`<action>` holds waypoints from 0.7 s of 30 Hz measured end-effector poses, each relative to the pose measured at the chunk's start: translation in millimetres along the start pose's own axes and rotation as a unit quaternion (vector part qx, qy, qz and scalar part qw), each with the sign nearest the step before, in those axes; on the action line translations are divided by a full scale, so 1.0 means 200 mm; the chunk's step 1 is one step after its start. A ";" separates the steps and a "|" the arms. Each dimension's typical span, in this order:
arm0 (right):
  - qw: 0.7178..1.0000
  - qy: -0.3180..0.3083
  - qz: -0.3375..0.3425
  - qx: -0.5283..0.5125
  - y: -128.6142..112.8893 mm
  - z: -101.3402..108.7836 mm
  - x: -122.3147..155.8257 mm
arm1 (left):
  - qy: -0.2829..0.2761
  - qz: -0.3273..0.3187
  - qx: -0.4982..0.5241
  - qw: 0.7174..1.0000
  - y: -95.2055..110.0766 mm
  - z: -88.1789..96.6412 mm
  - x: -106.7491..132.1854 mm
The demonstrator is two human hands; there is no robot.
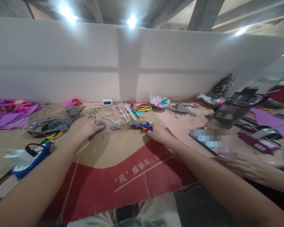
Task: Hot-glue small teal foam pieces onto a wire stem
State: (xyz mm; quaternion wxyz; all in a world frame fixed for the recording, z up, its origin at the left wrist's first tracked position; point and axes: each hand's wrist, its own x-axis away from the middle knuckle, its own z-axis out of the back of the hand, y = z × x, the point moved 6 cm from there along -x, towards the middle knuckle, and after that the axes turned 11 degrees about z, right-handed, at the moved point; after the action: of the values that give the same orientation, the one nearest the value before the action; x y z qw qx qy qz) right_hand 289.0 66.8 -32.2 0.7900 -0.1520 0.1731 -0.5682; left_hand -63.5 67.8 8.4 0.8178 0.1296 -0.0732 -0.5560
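A flattened cardboard sheet (101,154) covers the worktop, with a blue hot glue gun (139,125) over its far half. The person's right hand (157,134) has its fingers curled round the glue gun's handle, near the orange trigger; whether a finger presses it, I cannot tell. To the left of the glue gun, the left hand (93,127) pinches a grey felt piece (101,126) between closed thumb and fingers, the piece jutting past the fingertips. A small grey cut-out (115,126) lies just off the glue gun's nozzle, apart from both hands. Nearer the wearer than the glue gun, a red band (97,183) on the cardboard reads “风” 疾如马, the line running on under the right forearm. Large dark characters left of the glue gun are partly covered and unreadable. Beyond the glue gun are white sticks (130,112) and a white digital clock (107,102), its display illegible. Well right of the glue gun, a co-worker's hand (248,167) rests near a phone (210,142) with an obscured screen.
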 end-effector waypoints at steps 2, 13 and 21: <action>0.999 0.013 0.000 -0.029 0.01 0.00 -0.02 | -0.023 -0.022 -0.019 0.999 0.00 -0.06 -0.01; 0.993 0.008 0.037 -0.112 -0.07 -0.06 -0.06 | -0.004 -0.006 0.017 1.000 -0.05 -0.09 -0.06; 0.997 0.062 0.053 0.006 -0.11 -0.06 0.00 | -0.007 -0.063 -0.018 0.998 0.02 -0.12 0.03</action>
State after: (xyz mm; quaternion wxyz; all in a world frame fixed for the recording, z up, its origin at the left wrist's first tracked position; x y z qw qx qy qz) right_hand 264.4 60.3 -33.6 0.8075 -0.1021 0.2257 -0.5353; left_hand -51.9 66.7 -13.6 0.7830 0.1149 -0.0607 -0.6083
